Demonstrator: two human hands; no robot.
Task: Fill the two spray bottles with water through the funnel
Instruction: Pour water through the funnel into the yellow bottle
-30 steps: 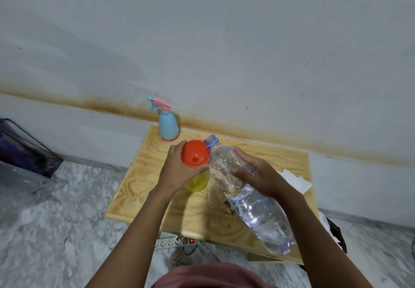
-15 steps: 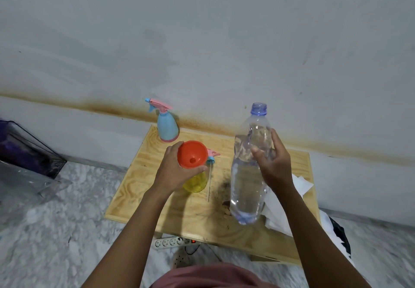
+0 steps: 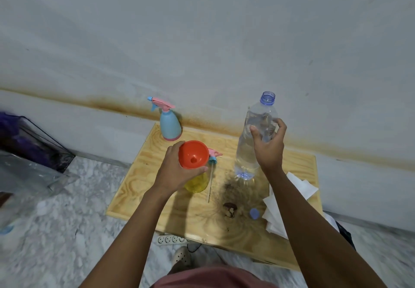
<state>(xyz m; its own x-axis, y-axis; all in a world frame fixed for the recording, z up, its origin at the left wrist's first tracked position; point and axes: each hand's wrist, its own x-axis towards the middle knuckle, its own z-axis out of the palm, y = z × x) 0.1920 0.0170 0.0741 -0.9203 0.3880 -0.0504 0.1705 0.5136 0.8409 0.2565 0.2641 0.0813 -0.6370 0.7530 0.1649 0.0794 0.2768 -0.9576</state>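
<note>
An orange funnel (image 3: 193,154) sits in the neck of a yellow spray bottle (image 3: 197,183) on the wooden table (image 3: 139,175). My left hand (image 3: 174,171) grips the funnel and the bottle's top. My right hand (image 3: 268,147) holds a clear water bottle (image 3: 253,135) upright with its cap off, to the right of the funnel. A blue spray bottle (image 3: 170,125) with a pink trigger head stands at the table's back left. The yellow bottle's spray head with its tube (image 3: 212,162) lies beside it.
A blue bottle cap (image 3: 254,213) lies near white paper towels (image 3: 298,189) on the table's right. A dark stain and a brown scrap (image 3: 229,208) mark the table's middle. A power strip (image 3: 171,240) lies on the marble floor below. A dark bin (image 3: 33,141) stands left.
The water bottle was tipped with its mouth at the funnel; my right hand swung it upright and moved it away to the right. My left hand stayed on the funnel.
</note>
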